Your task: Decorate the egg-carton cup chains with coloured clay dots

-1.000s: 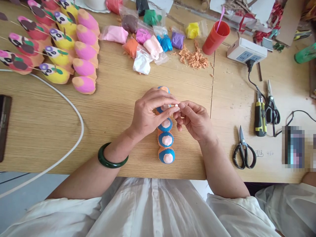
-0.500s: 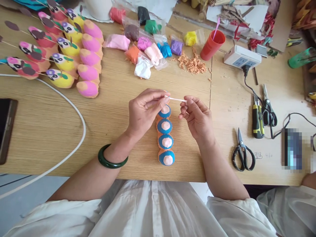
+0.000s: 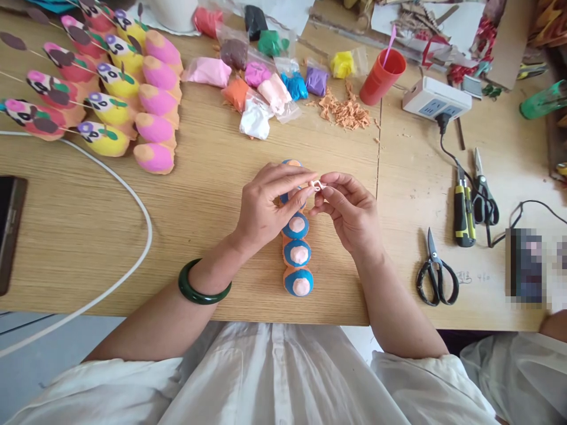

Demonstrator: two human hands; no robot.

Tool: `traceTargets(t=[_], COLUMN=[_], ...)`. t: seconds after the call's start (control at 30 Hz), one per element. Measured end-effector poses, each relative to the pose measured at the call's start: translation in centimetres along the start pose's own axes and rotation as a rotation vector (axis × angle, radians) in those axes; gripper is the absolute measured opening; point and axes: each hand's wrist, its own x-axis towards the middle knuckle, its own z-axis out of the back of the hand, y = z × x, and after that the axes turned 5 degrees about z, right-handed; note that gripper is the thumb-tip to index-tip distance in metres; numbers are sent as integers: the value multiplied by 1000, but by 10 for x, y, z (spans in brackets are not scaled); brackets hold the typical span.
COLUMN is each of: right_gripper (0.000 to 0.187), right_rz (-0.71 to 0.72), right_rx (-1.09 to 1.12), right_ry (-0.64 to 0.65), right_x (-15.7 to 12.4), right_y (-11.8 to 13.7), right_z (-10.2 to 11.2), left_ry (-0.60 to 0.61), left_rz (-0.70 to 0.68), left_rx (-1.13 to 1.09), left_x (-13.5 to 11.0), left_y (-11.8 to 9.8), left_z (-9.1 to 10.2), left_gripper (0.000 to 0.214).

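Note:
Between the fingertips of both hands is a small piece of pale pink modelling clay (image 3: 316,185), folded into a loop. My left hand (image 3: 274,198) pinches one end of it, and my right hand (image 3: 348,209) pinches the other. Beneath them on the table lies a column of orange egg-carton cups (image 3: 284,245) with blue clay domes (image 3: 305,260), several bearing a pale pink lump (image 3: 299,255) on top. My left hand partly covers the upper domes. A dark green bangle (image 3: 205,282) circles my left wrist.
Painted egg-carton figures (image 3: 106,140) stand at the left. Bags of coloured clay (image 3: 256,121), orange scraps (image 3: 348,112) and a red cup (image 3: 381,77) lie beyond my hands. Scissors (image 3: 436,271), a utility knife (image 3: 464,215) and a power strip (image 3: 436,99) are at the right. A co-worker's sleeve (image 3: 518,372) shows lower right.
The clay was a straight thin strand stretched between my hands; now it is bent into a loop. My left hand has moved right, towards my right hand.

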Motion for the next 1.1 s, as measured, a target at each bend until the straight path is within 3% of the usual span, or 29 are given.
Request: traceTargets(t=[0.2,0.27,0.4,0.53,0.67,0.8,1.1], right_gripper=[40,35,18,12,19,35,17], right_rz=[22,75,155,103,87,229,553], right_rx=[-26,-39,-54,11,-35,-165,-446], right_ry=[30,-19,-202,-141,-46,-14,-53], right_x=[-1,1,5,5,-1,-6,-14], right_y=[-6,-6,-4,-3,-6,-6,-7], right_z=[1,3,12,11,3,-3,-4], left_ry=[-1,-28,-119,-155,-109,-46,90], left_rz=[19,50,216,372,360,332,237], left_rx=[-31,-35,-167,-342,-321,-301,-290], left_x=[1,2,3,2,1,1,1], left_y=[-3,-7,-11,-10,-13,-20,-31], left_z=[0,2,4,1,0,2,2], left_gripper=[17,16,18,26,28,25,34])
